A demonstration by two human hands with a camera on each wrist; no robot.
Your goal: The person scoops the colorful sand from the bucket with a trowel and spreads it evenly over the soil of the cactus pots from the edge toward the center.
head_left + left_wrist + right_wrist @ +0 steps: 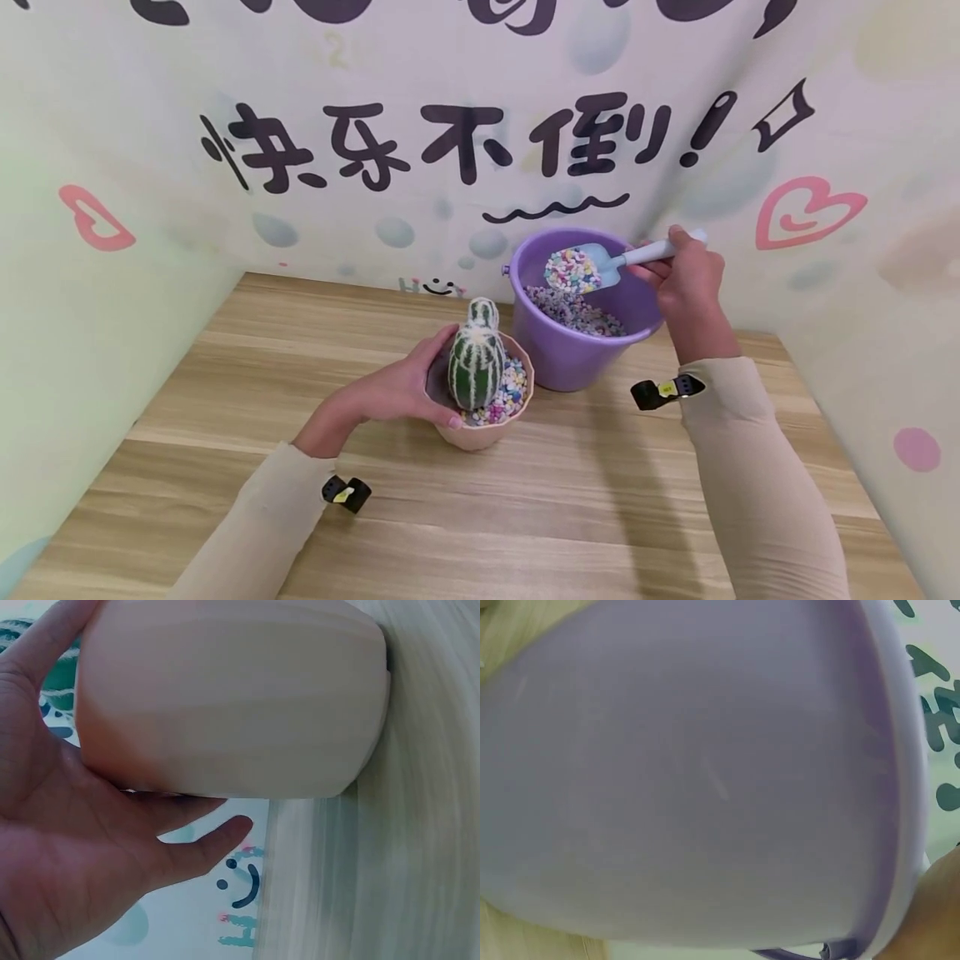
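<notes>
Centre frame, my left hand (393, 392) cups the pot (480, 433); my right hand (686, 279) grips a loaded scoop (592, 267) over the bucket (570, 358) rim (bare table in the foreground).

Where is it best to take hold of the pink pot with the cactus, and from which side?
Probably by its rounded outer wall, from the left. The left hand already cups the pink pot there. The cactus and pebbles fill the top, and the purple bucket stands close on the right.
</notes>
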